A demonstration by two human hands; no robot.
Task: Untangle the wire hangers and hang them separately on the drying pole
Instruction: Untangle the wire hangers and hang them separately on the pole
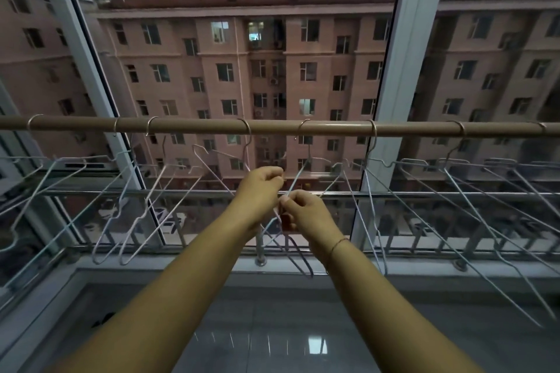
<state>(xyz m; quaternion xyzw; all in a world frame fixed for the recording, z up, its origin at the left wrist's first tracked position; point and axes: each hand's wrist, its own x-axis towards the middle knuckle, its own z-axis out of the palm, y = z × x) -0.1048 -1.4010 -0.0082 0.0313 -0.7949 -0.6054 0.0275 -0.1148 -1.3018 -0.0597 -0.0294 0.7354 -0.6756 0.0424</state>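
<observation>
A brown drying pole [272, 126] runs across the view at window height. Several thin white wire hangers hang from it by their hooks, spread left [133, 209] and right [454, 191]. At the middle, two hangers cross each other below the pole. My left hand [263, 191] pinches the wire of one of them [224, 157], whose hook is on the pole. My right hand [303, 211] pinches the wire of the other [298, 175], just beside the left hand. The lower ends of both hangers drop behind my wrists.
Behind the pole are large window panes with white frames [403, 48], and a metal railing [424, 195] runs along the sill. A shiny tiled floor [288, 336] lies below. Apartment buildings show outside.
</observation>
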